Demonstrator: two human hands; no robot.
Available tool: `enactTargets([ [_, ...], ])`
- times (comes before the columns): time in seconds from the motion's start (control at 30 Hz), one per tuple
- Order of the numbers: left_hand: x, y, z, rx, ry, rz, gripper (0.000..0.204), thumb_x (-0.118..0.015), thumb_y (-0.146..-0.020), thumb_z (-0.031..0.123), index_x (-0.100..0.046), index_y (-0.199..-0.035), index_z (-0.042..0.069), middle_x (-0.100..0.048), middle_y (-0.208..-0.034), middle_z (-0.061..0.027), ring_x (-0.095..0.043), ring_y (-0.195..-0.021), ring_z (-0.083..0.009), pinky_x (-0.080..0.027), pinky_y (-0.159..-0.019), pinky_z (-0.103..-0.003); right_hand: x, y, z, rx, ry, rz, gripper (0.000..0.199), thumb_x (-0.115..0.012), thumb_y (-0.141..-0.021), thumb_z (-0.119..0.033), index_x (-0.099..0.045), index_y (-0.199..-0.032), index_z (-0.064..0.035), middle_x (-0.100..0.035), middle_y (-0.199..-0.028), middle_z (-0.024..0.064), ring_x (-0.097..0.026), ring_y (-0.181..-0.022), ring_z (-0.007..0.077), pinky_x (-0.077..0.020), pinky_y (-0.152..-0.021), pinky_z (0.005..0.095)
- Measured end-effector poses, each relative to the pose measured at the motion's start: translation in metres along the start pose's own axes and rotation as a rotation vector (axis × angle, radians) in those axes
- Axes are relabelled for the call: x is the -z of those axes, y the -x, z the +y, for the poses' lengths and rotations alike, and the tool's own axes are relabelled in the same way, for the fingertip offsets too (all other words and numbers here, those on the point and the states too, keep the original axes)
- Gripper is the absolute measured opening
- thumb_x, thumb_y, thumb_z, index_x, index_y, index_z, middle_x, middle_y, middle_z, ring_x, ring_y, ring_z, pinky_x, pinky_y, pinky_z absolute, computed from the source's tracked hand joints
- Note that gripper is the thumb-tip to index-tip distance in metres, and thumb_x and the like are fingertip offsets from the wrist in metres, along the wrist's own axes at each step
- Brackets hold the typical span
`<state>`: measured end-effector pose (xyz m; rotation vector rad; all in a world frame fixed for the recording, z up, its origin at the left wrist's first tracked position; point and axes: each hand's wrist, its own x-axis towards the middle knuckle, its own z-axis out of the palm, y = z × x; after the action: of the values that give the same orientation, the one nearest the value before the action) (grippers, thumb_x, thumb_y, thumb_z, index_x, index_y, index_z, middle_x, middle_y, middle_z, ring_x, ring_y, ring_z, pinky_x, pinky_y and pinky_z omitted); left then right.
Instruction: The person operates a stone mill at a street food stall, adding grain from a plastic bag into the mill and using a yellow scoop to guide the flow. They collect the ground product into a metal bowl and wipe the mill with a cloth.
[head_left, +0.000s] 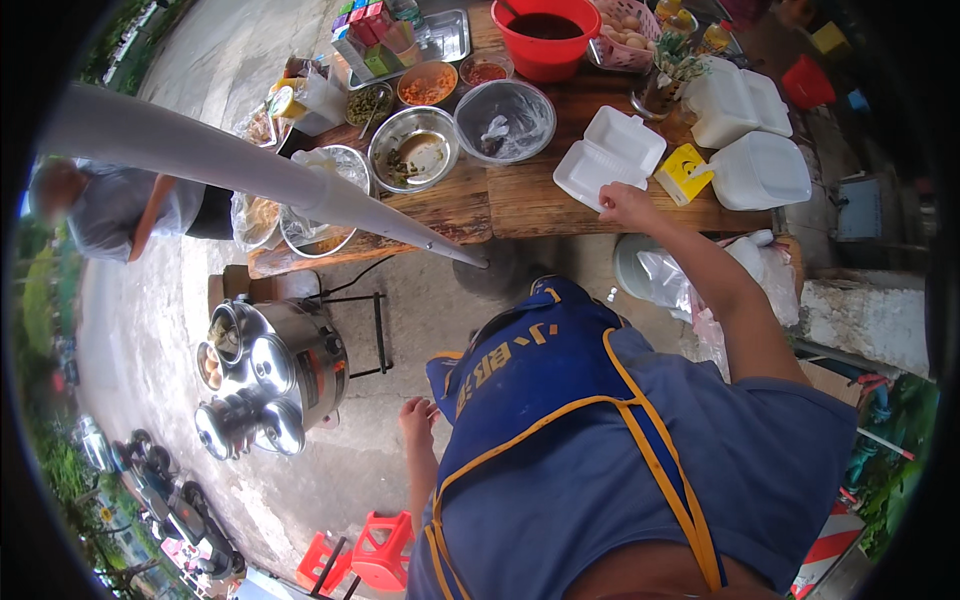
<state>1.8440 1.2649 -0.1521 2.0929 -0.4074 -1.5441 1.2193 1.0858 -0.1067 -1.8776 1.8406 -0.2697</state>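
An opened white foam takeaway box lies on the wooden table, its lid folded back. My right hand reaches to the box's near edge, fingers closed on its rim. My left hand hangs low beside my blue apron, fingers loosely apart and nothing visible in it. Just right of the takeaway box stands a yellow tissue box with a tissue sticking out. Left of it are a clear-lined bowl and a steel bowl with some chopped greens and liquid.
A grey pole slants across the wooden table. Further back sit a red basin of dark liquid and a pink basket of eggs. A steel multi-pot cooker stands left; red stools are behind. Another person is at far left.
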Motion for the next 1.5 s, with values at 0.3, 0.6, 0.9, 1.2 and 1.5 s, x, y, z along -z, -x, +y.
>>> enactTargets([
  [0.3,0.023,-0.038,-0.124,-0.089,-0.368,0.002,0.023,-0.064,-0.089,0.012,-0.069,-0.106,-0.003,-0.071,-0.088,-0.0118,-0.067,-0.078,-0.0179,-0.054,-0.071,-0.03,0.041,0.002,-0.01,0.137,0.325,0.395,0.019,-0.068,-0.076,-0.011,-0.056,-0.091,-0.0088,-0.059,-0.09,0.0092,-0.063,-0.089,0.0284,-0.0543,-0.069,0.0418],
  [0.6,-0.022,-0.058,-0.114,-0.114,-0.357,-0.021,0.023,-0.062,-0.089,0.01,-0.07,-0.105,-0.005,-0.072,-0.091,-0.0146,-0.069,-0.083,-0.0212,-0.054,-0.076,-0.031,0.059,0.019,0.002,0.183,0.332,0.493,0.009,-0.062,-0.076,-0.01,-0.057,-0.083,-0.0088,-0.057,-0.085,0.0094,-0.062,-0.083,0.028,-0.0533,-0.065,0.0409],
  [0.9,-0.116,0.036,-0.017,0.023,-0.03,-0.055,0.025,-0.06,-0.088,0.006,-0.065,-0.109,-0.004,-0.068,-0.086,-0.0113,-0.068,-0.073,-0.0195,-0.054,-0.055,-0.028,0.025,0.02,0.003,0.165,0.242,0.238,0.021,-0.073,-0.075,-0.021,-0.061,-0.088,-0.0086,-0.06,-0.093,0.0086,-0.062,-0.092,0.0284,-0.0549,-0.073,0.0422],
  [1.2,-0.109,0.072,-0.033,0.036,-0.248,-0.065,0.018,-0.055,-0.091,0.004,-0.065,-0.103,-0.005,-0.066,-0.082,-0.012,-0.069,-0.071,-0.0214,-0.056,-0.052,-0.031,0.032,0.018,-0.003,0.096,0.214,0.167,0.031,-0.074,-0.079,-0.022,-0.062,-0.105,-0.0106,-0.057,-0.103,0.0107,-0.06,-0.101,0.0304,-0.0536,-0.081,0.0426],
  [1.5,-0.051,0.023,-0.088,0.081,0.05,0.014,0.018,-0.058,-0.087,0.003,-0.064,-0.104,-0.002,-0.067,-0.084,-0.0128,-0.071,-0.072,-0.0236,-0.059,-0.053,-0.032,0.023,0.035,-0.03,0.035,0.149,0.222,0.029,-0.068,-0.083,-0.011,-0.06,-0.111,-0.0072,-0.058,-0.106,0.0152,-0.061,-0.099,0.0363,-0.0522,-0.083,0.0459],
])
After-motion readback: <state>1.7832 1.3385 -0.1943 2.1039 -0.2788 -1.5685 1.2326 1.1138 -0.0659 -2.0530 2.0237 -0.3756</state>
